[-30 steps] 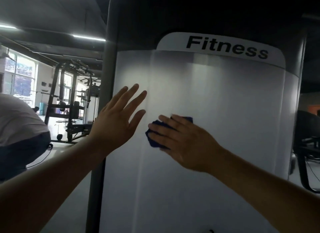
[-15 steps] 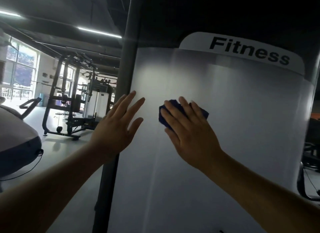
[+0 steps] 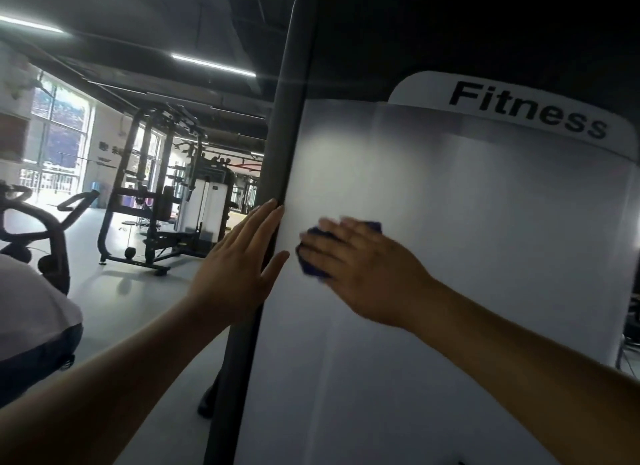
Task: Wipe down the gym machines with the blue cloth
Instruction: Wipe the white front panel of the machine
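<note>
Step in hand: wiping the white front panel (image 3: 467, 257) of a weight-stack machine, the one with the "Fitness" label (image 3: 526, 115) on top. The right hand (image 3: 363, 270) lies flat, fingers stretched out, and presses the blue cloth (image 3: 310, 261) against the panel near its left edge, about mid-height. The cloth is bunched under the fingers and only its edges show. Fingertips are motion-blurred, so the exact hold is unclear, but it looks like a flat press and not a pinch.

The left hand (image 3: 239, 267) is spread with straight fingers and holds nothing. It is braced at the grey upright post (image 3: 277, 160), right where the post meets the panel; contact is likely but can't be confirmed.

Judged progress: partway through this panel, with lots of surface above and below the cloth. The next move calls for steady flat pressure and long strokes across or down the panel, then the post.

Containers: none in view, nothing to report. A cable rack (image 3: 152, 194) and a bike (image 3: 38, 229) stand well apart in the background.
</note>
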{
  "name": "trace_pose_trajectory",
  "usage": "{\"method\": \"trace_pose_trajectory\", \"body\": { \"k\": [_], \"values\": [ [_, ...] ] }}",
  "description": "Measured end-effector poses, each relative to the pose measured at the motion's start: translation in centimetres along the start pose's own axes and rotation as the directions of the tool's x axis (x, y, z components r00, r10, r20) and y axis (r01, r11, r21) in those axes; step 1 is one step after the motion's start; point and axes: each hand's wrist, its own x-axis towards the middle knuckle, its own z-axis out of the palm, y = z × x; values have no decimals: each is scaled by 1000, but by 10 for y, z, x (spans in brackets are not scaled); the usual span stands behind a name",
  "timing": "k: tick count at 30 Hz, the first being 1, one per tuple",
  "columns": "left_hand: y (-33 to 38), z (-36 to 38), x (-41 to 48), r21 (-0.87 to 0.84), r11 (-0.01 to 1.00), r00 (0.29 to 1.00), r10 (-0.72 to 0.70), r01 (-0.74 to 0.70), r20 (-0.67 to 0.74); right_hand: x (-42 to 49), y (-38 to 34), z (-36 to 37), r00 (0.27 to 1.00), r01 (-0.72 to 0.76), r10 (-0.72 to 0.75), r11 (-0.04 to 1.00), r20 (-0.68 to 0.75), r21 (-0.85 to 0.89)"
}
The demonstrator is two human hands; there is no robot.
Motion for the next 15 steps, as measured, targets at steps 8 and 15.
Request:
{"method": "trace_pose_trajectory", "body": {
  "k": [8,15],
  "values": [
    [-5,6,-11,-39,999,998,-17,19,60,11,-22,13,989,129,-128,992,78,-12],
    [-9,8,-11,-141,990,998,-9,18,64,31,12,-9,985,-169,168,984,-29,-52]
  ]
}}
